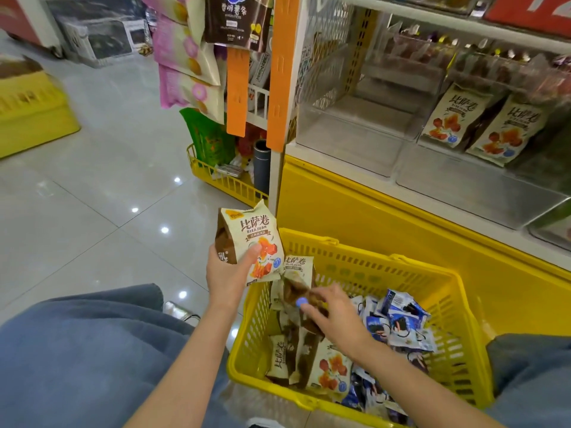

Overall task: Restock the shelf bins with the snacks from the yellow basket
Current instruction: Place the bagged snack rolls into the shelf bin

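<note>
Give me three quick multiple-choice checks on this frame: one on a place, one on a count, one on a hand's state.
1. Where do the blue-and-white packets lie?
A. on the floor tiles
B. on top of the shelf
C. in the yellow basket

2. How many cream snack bags stand in the shelf bin on the right?
A. two
B. none
C. five

3. What is the left hand doing?
A. hanging idle
B. gripping a cream snack bag
C. pressing on the shelf

Answers:
1 C: they are piled along the basket's right side.
2 A: two bags lean side by side behind the clear front.
3 B: the thumb lies across the bag's front, and the bag is held up over the basket's left corner.
</note>
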The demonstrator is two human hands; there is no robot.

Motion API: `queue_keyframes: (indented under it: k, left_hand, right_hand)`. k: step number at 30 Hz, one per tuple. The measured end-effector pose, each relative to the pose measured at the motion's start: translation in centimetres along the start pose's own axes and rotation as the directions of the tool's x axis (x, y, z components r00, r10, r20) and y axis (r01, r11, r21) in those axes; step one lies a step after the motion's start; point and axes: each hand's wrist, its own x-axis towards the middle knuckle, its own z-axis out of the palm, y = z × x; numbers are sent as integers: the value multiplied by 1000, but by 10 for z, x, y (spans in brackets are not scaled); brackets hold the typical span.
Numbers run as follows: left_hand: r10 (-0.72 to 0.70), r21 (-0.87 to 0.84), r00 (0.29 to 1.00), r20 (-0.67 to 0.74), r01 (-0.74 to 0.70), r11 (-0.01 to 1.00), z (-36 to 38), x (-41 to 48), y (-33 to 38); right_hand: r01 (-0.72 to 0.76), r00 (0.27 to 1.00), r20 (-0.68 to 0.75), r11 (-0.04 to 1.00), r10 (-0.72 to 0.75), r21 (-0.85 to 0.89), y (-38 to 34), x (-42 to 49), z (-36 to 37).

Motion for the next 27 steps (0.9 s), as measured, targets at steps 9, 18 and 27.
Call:
queue_keyframes:
  k: [9, 18, 27]
  left_hand:
    - [4, 95, 1000, 24, -6, 995, -4, -2, -11]
    - [-37, 118, 999, 34, 33, 992, 1, 1, -17]
    - [-80, 125, 995, 52, 73, 990, 15, -1, -24]
  right_hand:
    - [-193, 932, 329, 978, 156, 83, 22, 0, 70]
    - [-283, 868, 420, 959, 264, -18, 49, 7, 66]
    - [-267, 867, 459, 959, 195, 98, 48, 2, 50]
